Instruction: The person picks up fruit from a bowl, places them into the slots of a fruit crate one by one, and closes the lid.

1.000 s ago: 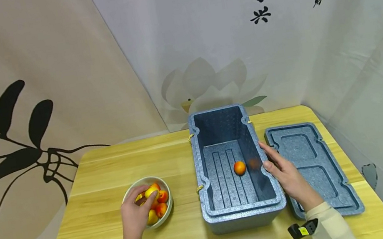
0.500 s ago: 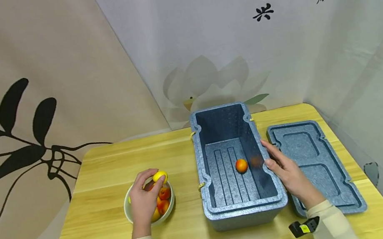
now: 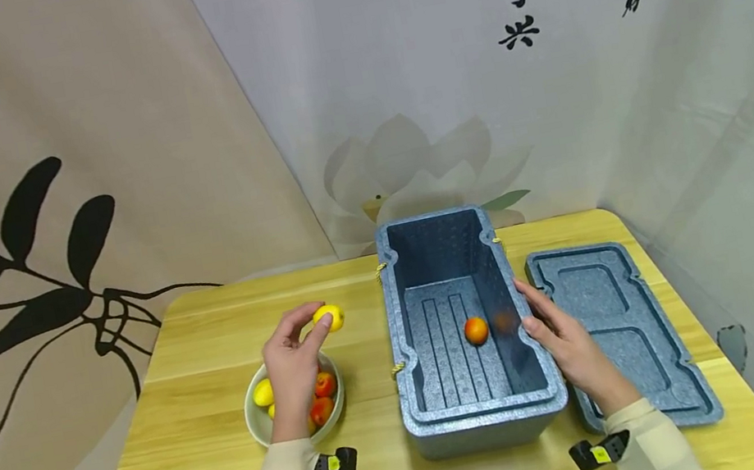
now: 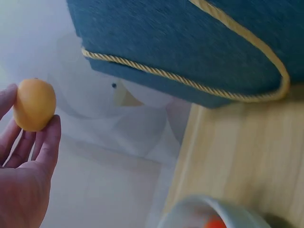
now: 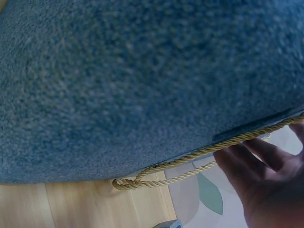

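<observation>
My left hand pinches a small oval yellow fruit between thumb and fingers, raised above the bowl's far right side. The fruit looks smooth and more orange in the left wrist view. Below that hand stands a pale round bowl with several yellow and red-orange fruits, partly hidden by the hand and wrist. My right hand rests against the right rim of a blue-grey foam box, its fingers touching the side by the rope handle. One orange-red fruit lies on the box's ribbed floor.
Right of the box lies its blue-grey lid, with recessed panels, partly behind the right forearm. All stands on a wooden table against printed cloth walls. A yellow rope handle hangs on the box's left side.
My left hand has lifted the yellow fruit out of the bowl, moving up and to the right. My right hand stays at the box rim. The view has shifted slightly.
</observation>
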{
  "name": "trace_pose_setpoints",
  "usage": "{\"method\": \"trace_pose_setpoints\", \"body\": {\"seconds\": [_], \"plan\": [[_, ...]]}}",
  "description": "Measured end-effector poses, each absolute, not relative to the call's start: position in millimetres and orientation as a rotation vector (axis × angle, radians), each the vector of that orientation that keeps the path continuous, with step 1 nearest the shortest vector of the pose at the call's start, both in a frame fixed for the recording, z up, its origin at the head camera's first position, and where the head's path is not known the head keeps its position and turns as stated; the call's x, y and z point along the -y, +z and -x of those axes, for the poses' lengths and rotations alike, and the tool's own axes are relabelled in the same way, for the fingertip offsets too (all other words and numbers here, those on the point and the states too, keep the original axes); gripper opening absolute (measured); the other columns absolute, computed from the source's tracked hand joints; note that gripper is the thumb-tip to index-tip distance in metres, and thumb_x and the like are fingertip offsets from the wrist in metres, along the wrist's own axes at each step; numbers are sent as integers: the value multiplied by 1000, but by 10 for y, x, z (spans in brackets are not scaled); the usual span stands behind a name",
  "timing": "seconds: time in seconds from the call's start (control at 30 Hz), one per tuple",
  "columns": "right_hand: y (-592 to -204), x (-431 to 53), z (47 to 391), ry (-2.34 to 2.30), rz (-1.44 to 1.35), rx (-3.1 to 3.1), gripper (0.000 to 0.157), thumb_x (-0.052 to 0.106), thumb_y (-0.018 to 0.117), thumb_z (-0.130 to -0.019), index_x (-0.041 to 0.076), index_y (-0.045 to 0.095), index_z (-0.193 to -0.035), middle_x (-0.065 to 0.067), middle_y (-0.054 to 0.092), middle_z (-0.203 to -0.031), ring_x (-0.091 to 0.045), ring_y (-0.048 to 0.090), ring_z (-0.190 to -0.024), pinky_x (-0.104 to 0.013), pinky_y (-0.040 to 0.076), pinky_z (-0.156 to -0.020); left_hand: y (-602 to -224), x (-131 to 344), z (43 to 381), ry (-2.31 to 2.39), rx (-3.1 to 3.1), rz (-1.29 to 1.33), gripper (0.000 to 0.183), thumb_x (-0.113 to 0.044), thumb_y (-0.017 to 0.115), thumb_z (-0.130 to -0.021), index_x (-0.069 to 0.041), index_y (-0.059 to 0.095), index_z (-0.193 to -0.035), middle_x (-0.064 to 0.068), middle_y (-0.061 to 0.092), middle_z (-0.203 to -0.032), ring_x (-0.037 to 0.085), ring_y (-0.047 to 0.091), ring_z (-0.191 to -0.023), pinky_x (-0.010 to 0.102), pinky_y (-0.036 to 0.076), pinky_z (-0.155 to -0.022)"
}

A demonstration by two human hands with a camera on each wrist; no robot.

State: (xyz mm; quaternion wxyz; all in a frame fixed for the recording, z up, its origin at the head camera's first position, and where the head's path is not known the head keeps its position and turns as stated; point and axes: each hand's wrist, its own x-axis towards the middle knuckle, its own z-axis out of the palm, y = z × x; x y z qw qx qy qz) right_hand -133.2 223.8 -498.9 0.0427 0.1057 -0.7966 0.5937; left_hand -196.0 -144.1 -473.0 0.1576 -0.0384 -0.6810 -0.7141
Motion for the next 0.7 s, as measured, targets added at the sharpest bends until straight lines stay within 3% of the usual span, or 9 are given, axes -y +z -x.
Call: {"method": "trace_pose_setpoints", "body": {"seconds": [0.07,0.17,0.4,0.6,0.7], "plan": [[-4986,-2236,1337,1823,-326,2430,52,11,46,-105,14,31,-155,-17,29,-156,-38,28,-139,-11,35,-98,-4690,1408,1986,-2055,1928,90,29,-4,77,-85,6,69,-111,19,64,-112,22,62,-104,13,50,-59],[-4972,-2234,1338,1828,-320,2436,52,11,46,-105,13,31,-155,-16,27,-156,-38,28,-139,-10,35,-98,-4611,1345,2041,-2076,1885,125,30,-1,76,-85,8,68,-112,24,63,-113,24,61,-106,22,55,-82],[-4947,-2231,1330,1813,-318,2440,52,10,46,-105,13,31,-155,-15,27,-157,-38,27,-140,-9,32,-99,-4364,1176,2227,-2052,1889,263,31,2,78,-82,12,66,-109,24,62,-110,25,63,-98,31,56,-85],[-4925,-2218,1323,1825,-342,2421,52,7,45,-105,11,31,-155,-18,28,-156,-39,26,-139,-8,32,-98,-4158,1085,2388,-1991,1987,331,29,-2,78,-84,6,67,-110,15,63,-110,27,61,-102,32,54,-88],[-4922,-2215,1324,1833,-333,2422,52,8,45,-105,11,31,-155,-18,28,-156,-40,26,-139,-8,33,-97,-4048,1039,2427,-1956,2036,366,29,-1,75,-86,8,66,-112,18,61,-112,29,60,-104,36,53,-92]]}}
